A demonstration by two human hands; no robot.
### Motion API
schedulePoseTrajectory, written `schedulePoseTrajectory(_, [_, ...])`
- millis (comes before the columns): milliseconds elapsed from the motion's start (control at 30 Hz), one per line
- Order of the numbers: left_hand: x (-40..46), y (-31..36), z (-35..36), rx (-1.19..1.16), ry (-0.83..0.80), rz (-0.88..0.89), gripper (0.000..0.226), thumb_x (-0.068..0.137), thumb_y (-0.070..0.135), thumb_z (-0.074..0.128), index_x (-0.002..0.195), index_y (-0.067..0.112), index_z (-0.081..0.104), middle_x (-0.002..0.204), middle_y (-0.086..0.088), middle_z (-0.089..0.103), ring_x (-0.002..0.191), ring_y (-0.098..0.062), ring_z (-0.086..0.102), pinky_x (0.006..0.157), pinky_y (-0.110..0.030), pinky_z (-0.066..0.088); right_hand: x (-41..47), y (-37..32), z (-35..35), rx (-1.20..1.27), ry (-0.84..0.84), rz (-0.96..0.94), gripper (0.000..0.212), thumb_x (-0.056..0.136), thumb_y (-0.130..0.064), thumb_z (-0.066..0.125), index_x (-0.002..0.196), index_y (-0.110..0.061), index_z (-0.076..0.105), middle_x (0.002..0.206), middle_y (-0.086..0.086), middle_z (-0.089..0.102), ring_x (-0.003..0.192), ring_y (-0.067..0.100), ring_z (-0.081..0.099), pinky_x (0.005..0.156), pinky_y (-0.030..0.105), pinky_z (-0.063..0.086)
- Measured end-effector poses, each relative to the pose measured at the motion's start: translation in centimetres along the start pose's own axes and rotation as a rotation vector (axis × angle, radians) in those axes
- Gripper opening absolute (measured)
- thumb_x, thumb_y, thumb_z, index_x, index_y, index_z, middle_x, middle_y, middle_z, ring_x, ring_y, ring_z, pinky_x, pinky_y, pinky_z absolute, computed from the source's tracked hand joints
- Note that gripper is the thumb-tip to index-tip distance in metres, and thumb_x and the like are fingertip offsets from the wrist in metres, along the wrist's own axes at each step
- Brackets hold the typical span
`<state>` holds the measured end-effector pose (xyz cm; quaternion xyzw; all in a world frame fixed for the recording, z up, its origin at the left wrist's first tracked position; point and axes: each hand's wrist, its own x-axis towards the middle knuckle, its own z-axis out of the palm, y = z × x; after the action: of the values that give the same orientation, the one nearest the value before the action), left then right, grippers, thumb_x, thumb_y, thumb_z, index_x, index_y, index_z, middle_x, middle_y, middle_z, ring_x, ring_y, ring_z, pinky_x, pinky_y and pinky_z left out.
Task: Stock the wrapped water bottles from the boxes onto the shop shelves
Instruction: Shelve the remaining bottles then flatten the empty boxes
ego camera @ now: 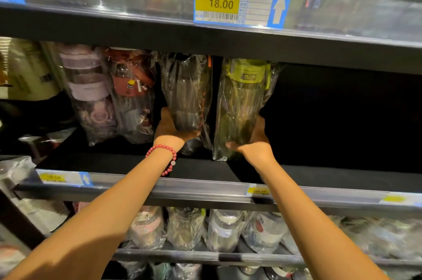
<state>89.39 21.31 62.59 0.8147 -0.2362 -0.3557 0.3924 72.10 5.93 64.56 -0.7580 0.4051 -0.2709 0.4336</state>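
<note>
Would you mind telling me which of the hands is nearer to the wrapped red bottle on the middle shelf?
Left. The left hand grips the dark bottle right beside the red bottle; the right hand holds the green-lidded bottle, farther right.

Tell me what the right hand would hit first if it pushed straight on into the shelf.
The right hand grips the green-capped bottle, so the two would move together. Behind them the shelf looks dark and empty; probably nothing before the back, though depth is unclear.

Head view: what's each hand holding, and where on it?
Left hand grips the dark wrapped bottle near its base. Right hand grips the green-lidded wrapped bottle at its lower part. Both stand on the shelf.
</note>
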Motion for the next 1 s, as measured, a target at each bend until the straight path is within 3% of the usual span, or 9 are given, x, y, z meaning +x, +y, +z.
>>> schedulePoseTrajectory(33, [0.8, 0.5, 0.1, 0.01, 0.038, 0.021, 0.049, 0.098, 0.007, 0.04, 0.056, 0.0, 0.065, 0.029, -0.01, 0.048, 0.04, -0.014, 0.053, 0.05, -0.018, 0.035, 0.3, -0.3, 0.3, 0.029, 0.016, -0.07, 0.094, 0.073, -0.008, 0.081, 0.145, -0.008, 0.021, 0.129, 0.005, 0.044, 0.119, 0.017, 0.044, 0.09, 0.02, 0.034])
schedulePoseTrajectory(67, [1.3, 1.3, 0.5, -0.091, 0.213, -0.008, 0.019, 0.094, 0.015, 0.053, 0.09, 0.001, 0.066, 0.055, -0.013, 0.066, 0.063, -0.011, 0.063, 0.065, -0.018, 0.043, 0.6, -0.6, 0.7, 0.046, 0.026, -0.112, 0.096, 0.072, -0.005, 0.08, 0.145, -0.009, 0.018, 0.138, 0.008, 0.041, 0.127, 0.021, 0.042, 0.092, 0.02, 0.032])
schedulePoseTrajectory(133, [2.5, 3.6, 1.3, -0.147, 0.301, 0.138, 0.069, 0.076, 0.028, 0.077, 0.134, 0.011, 0.043, 0.121, -0.009, 0.061, 0.112, -0.02, 0.054, 0.097, -0.029, 0.04, 1.6, -0.6, 1.3, 0.058, 0.043, -0.134, 0.097, 0.072, -0.004, 0.08, 0.145, -0.009, 0.018, 0.144, 0.01, 0.038, 0.131, 0.026, 0.04, 0.095, 0.021, 0.032])
schedulePoseTrajectory(167, [2.2, 4.0, 1.3, -0.121, 0.352, 0.269, 0.084, 0.071, 0.025, 0.082, 0.139, 0.01, 0.035, 0.128, -0.006, 0.053, 0.117, -0.021, 0.049, 0.1, -0.03, 0.036, 2.0, -0.4, 1.6, 0.071, 0.051, -0.139, 0.096, 0.071, -0.004, 0.08, 0.145, -0.009, 0.018, 0.144, 0.011, 0.039, 0.131, 0.027, 0.041, 0.095, 0.022, 0.032])
schedulePoseTrajectory(300, [1.8, 4.7, 1.2, -0.161, 0.418, 0.415, 0.087, 0.07, 0.016, 0.082, 0.141, 0.012, 0.032, 0.134, -0.01, 0.051, 0.121, -0.026, 0.05, 0.091, -0.019, 0.033, 2.7, -0.4, 2.4, 0.118, 0.076, -0.133, 0.094, 0.074, -0.004, 0.077, 0.146, -0.014, 0.017, 0.144, 0.008, 0.04, 0.13, 0.025, 0.042, 0.092, 0.018, 0.032])
schedulePoseTrajectory(500, [2.1, 4.8, 1.5, -0.197, 0.447, 0.44, 0.087, 0.069, 0.016, 0.083, 0.14, 0.013, 0.032, 0.133, -0.009, 0.052, 0.121, -0.025, 0.05, 0.091, -0.019, 0.033, 3.0, 0.1, 3.0, 0.107, 0.098, -0.177, 0.093, 0.078, -0.005, 0.074, 0.148, -0.013, 0.014, 0.148, 0.009, 0.034, 0.134, 0.026, 0.037, 0.093, 0.017, 0.029])
schedulePoseTrajectory(733, [1.8, 4.9, 1.3, -0.125, 0.421, 0.422, 0.091, 0.072, 0.019, 0.08, 0.144, 0.014, 0.025, 0.138, -0.009, 0.047, 0.124, -0.027, 0.047, 0.092, -0.02, 0.033, 2.8, 0.2, 2.7, 0.146, 0.086, -0.17, 0.094, 0.074, -0.004, 0.078, 0.148, -0.013, 0.02, 0.147, 0.009, 0.037, 0.134, 0.023, 0.037, 0.097, 0.02, 0.03])
schedulePoseTrajectory(867, [0.1, 6.0, 0.7, -0.021, 0.397, 0.309, 0.088, 0.074, 0.026, 0.079, 0.143, 0.008, 0.028, 0.142, -0.011, 0.044, 0.129, -0.03, 0.043, 0.102, -0.03, 0.034, 2.3, 0.0, 1.7, 0.144, 0.082, -0.099, 0.079, 0.076, -0.012, 0.078, 0.142, -0.013, 0.035, 0.138, 0.008, 0.049, 0.126, 0.022, 0.048, 0.094, 0.023, 0.039])
schedulePoseTrajectory(1000, [-3.0, 3.4, 0.9, 0.27, 0.265, 0.069, 0.032, 0.096, -0.004, 0.04, 0.126, -0.015, 0.042, 0.144, -0.028, 0.036, 0.133, -0.035, 0.037, 0.101, -0.028, 0.029, -0.1, 0.5, 0.4, 0.037, 0.134, -0.116, 0.059, 0.08, -0.016, 0.072, 0.134, -0.015, 0.048, 0.131, 0.008, 0.052, 0.115, 0.025, 0.055, 0.084, 0.024, 0.043])
